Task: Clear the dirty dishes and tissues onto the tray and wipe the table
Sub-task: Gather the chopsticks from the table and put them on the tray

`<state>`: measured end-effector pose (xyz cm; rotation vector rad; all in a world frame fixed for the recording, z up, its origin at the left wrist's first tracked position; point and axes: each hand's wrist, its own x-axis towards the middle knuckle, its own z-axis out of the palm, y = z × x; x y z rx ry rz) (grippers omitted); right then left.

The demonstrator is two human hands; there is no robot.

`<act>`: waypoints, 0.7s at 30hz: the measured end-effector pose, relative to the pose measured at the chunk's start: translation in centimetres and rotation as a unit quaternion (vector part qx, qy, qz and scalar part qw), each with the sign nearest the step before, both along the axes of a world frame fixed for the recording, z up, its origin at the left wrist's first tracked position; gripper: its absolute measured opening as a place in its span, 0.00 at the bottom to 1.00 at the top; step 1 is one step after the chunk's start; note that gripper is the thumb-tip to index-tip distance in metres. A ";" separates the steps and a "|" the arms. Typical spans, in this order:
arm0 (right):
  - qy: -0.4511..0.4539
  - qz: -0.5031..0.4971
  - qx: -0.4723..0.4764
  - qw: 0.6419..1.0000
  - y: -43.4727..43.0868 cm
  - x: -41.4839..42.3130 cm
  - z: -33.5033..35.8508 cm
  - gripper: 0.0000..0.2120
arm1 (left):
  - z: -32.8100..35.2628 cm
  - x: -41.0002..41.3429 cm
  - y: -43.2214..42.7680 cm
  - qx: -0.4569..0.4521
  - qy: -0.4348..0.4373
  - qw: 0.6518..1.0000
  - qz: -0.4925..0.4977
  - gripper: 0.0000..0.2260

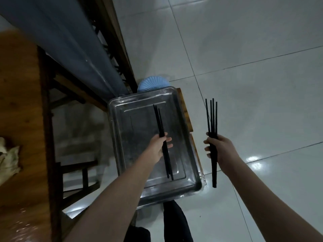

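- Chopsticks, all black: a fanned bundle [211, 117] of four, and a tighter bundle [160, 121] of two or perhaps three.
- One metal tray [139, 130] sits low beside the wooden table [21, 102], which bears one crumpled tissue [8, 159].
- Left hand [158, 144] grips the tighter bundle above the tray, fingers curled round it.
- Right hand [221, 149] clasps the fanned bundle over the floor, right of the tray.

Tray [122, 109] shiny scuffed metal; table [19, 102] glossy wood; floor [244, 49] glossy tile.
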<state>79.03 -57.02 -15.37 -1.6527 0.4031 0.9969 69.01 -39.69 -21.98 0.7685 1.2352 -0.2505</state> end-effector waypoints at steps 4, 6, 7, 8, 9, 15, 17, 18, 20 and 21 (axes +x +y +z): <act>0.012 -0.010 -0.011 1.000 -1.3 0.2 -3.3 0.13 | -4.1 1.1 -1.0 -0.013 0.006 1.000 0.005 0.09; 0.019 -0.011 -0.020 1.000 -1.8 0.3 -4.6 0.13 | -5.6 1.8 -1.5 -0.021 -0.001 1.000 0.001 0.07; 0.023 -0.014 -0.023 0.999 -1.9 0.4 -5.1 0.13 | -6.2 2.1 -1.6 -0.025 -0.007 1.000 0.005 0.06; 0.026 -0.018 -0.024 0.999 -2.0 0.4 -5.5 0.13 | -6.6 2.3 -1.8 -0.027 -0.012 1.000 0.011 0.06; 0.030 -0.023 -0.024 0.999 -2.1 0.4 -5.9 0.13 | -7.0 2.4 -1.9 -0.030 -0.017 0.999 0.018 0.07; 0.049 -0.029 -0.017 0.998 -1.8 -0.1 -6.1 0.12 | -7.9 1.3 -1.2 -0.033 -0.011 0.999 0.012 0.17; 0.053 -0.025 -0.017 0.998 -1.5 -0.4 -5.7 0.10 | -7.2 0.7 -0.6 -0.043 -0.014 0.999 -0.002 0.18; 0.054 -0.022 -0.018 0.998 -1.3 -0.6 -5.8 0.10 | -6.8 0.5 -0.3 -0.046 -0.014 0.999 -0.008 0.18; 0.053 -0.011 -0.026 0.998 -0.7 -1.0 -6.1 0.11 | -5.7 -0.1 0.2 -0.043 -0.013 0.999 -0.016 0.17; 0.051 -0.002 -0.035 0.998 -0.4 -1.3 -6.4 0.11 | -5.2 -0.3 0.4 -0.036 -0.010 0.999 -0.015 0.17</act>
